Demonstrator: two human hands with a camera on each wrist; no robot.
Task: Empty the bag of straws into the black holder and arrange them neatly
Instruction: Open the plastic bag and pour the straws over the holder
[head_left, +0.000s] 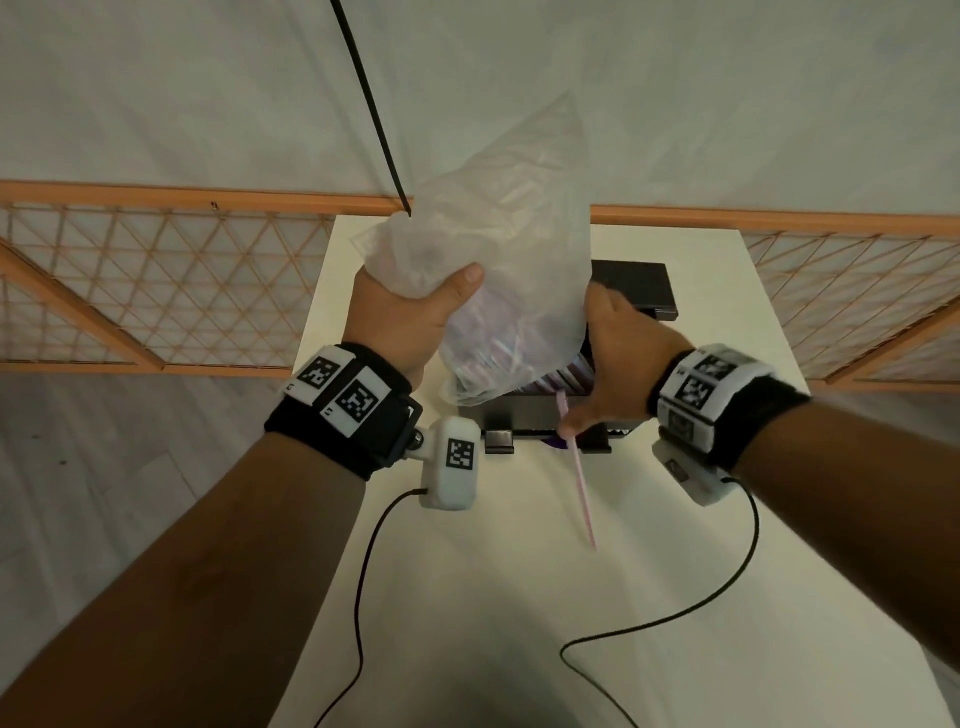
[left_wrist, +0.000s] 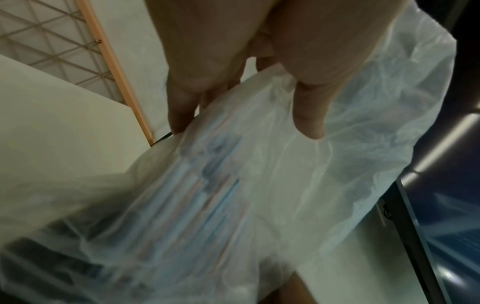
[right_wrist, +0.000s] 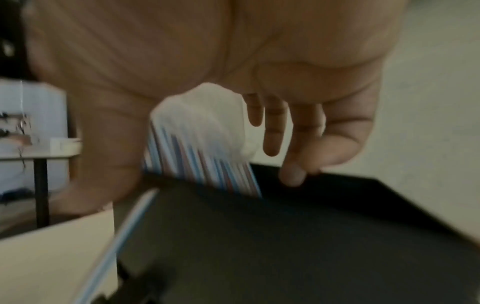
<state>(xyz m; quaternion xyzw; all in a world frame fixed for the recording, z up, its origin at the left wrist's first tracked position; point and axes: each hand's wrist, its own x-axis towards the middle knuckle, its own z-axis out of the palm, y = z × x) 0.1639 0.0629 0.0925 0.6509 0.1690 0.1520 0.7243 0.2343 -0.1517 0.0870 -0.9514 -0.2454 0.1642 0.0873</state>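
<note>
My left hand (head_left: 415, 301) grips the gathered end of a clear plastic bag (head_left: 498, 244) and holds it tipped, mouth down, over the black holder (head_left: 519, 415). Striped straws (head_left: 488, 343) show through the bag's lower half, and some straw ends (head_left: 569, 382) lie in the holder. In the left wrist view my fingers (left_wrist: 309, 115) pinch the bag (left_wrist: 272, 195). My right hand (head_left: 613, 358) rests against the holder's right side. Its fingertips (right_wrist: 292, 174) touch the holder's (right_wrist: 259, 246) rim beside the sliding straws (right_wrist: 207, 164). One pink straw (head_left: 581, 483) sticks out over the holder's front by my right thumb.
The holder stands on a narrow white table (head_left: 467, 597). An orange lattice fence (head_left: 156, 291) runs behind the table. A thin black cable (head_left: 371, 109) hangs down to the bag's top. Two wrist-camera cables (head_left: 727, 587) trail across the table's near part.
</note>
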